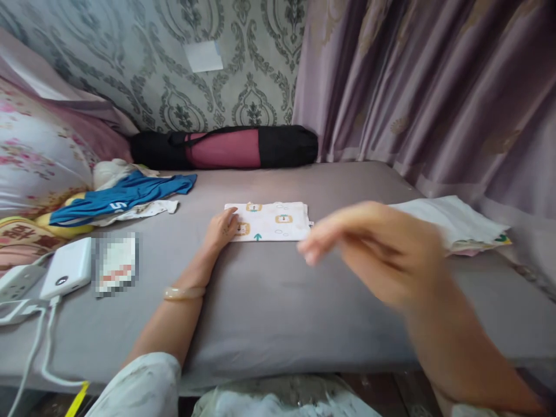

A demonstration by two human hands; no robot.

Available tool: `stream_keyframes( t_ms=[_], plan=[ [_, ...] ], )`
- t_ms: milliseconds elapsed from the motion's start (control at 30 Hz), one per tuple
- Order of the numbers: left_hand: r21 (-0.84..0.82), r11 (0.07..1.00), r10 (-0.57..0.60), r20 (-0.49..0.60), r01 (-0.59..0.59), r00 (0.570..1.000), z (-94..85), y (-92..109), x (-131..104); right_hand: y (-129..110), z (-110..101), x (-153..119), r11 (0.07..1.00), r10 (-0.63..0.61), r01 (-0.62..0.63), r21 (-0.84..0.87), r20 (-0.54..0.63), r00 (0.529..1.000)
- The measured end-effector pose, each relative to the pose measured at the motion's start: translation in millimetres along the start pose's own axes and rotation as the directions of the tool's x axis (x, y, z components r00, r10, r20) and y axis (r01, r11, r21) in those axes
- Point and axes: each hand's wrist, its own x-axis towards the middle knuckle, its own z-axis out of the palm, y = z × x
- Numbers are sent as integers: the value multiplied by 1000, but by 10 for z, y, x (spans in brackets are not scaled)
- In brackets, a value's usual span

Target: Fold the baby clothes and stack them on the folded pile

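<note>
White folded cloth with yellow and green print (269, 225) under our left hand (222, 230)

Grey, smooth sheeting covers the bed-like surface (282, 307) in our head view, and the folded cloth lies flat near its middle. Our left hand rests on the cloth's left end, open, its fingers slightly bent and not closed around anything; a pale, rounded bangle (185, 293) circles that forearm. Our right hand (386, 249) is blurred, its fingers bent and pointing towards the cloth's right end. We cannot tell whether its fingertips meet, or whether they touch the cloth, and we see nothing held in it.

To our right, a stack of pale folded fabric (447, 223) lies beyond the right hand. To our left are a crumpled blue garment with white lettering (130, 196), a white, boxy power bank (69, 269) with a cable plugged in, and a white socket strip (19, 282) just beside it. A pixelated patch hides whatever lies right of the power bank. Along the far edge, we see a long black-and-maroon cylindrical bag (221, 148) lying before the patterned grey wallpaper (252, 63), with purple draped curtains (382, 87) hanging at right.
</note>
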Motion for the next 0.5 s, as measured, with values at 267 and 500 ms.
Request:
stream_keyframes(
  t_ms=[267, 500],
  plan=[
    [-23, 999, 49, -9, -49, 999, 80, -26, 76, 168, 0, 748, 995, 53, -61, -76, -102, 993],
    [-46, 998, 36, 50, -34, 998, 50, 14, 82, 4, 205, 990, 933, 264, -242, -266, 50, 963]
  ],
)
